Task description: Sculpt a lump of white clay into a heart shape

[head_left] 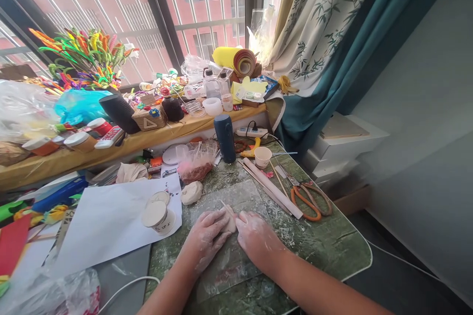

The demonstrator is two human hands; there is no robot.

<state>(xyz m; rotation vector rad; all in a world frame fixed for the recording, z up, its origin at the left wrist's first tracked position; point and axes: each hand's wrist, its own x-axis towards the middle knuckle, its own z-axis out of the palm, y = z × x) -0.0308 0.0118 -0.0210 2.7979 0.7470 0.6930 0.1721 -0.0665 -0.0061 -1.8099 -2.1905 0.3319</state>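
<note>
Both my hands are dusted white and rest on a clear plastic sheet (240,197) on the green marbled table (332,246). My left hand (207,236) and my right hand (256,236) press from either side on a small pale lump of clay (231,220), fingers curled against it. A thin stick (225,206) pokes up from the lump. Another ball of white clay (191,192) lies just beyond my left hand.
A white paper sheet (111,221) with a small lidded tub (158,216) lies to the left. Orange-handled scissors (308,199), a rolling stick (271,187), a paper cup (262,156) and a dark blue cylinder (224,139) stand to the right and behind. The windowsill shelf is crowded with craft supplies.
</note>
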